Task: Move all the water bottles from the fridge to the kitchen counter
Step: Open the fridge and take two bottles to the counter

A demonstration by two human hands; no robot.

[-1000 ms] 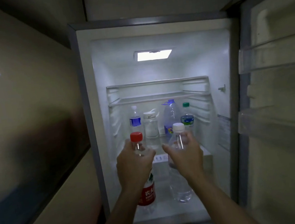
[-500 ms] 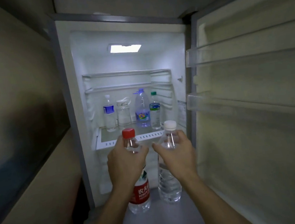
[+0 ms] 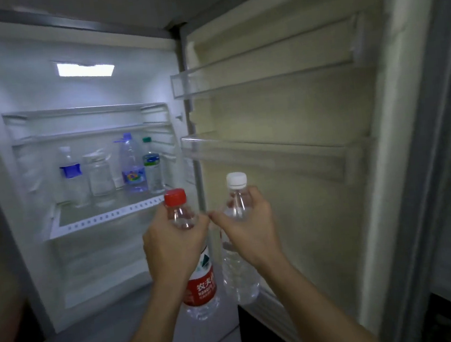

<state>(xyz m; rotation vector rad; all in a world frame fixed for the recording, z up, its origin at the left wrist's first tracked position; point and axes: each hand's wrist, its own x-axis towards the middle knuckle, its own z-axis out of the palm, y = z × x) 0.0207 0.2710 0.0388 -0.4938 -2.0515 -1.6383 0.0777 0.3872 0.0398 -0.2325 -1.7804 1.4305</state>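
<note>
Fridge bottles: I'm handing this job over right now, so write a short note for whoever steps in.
Left hand: gripping the red-capped bottle by its neck.
Right hand: gripping the white-capped bottle the same way.
Both bottles are out in front of the open fridge.
Left: four containers stand on the shelf. Counter not in view; nothing delivered yet.

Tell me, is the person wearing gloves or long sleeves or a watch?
No. The left hand and right hand are both bare, with no gloves and no rings that show. Both forearms are uncovered right down to the bottom of the picture, so no sleeves appear, and there is no watch or bracelet on either wrist.
</note>
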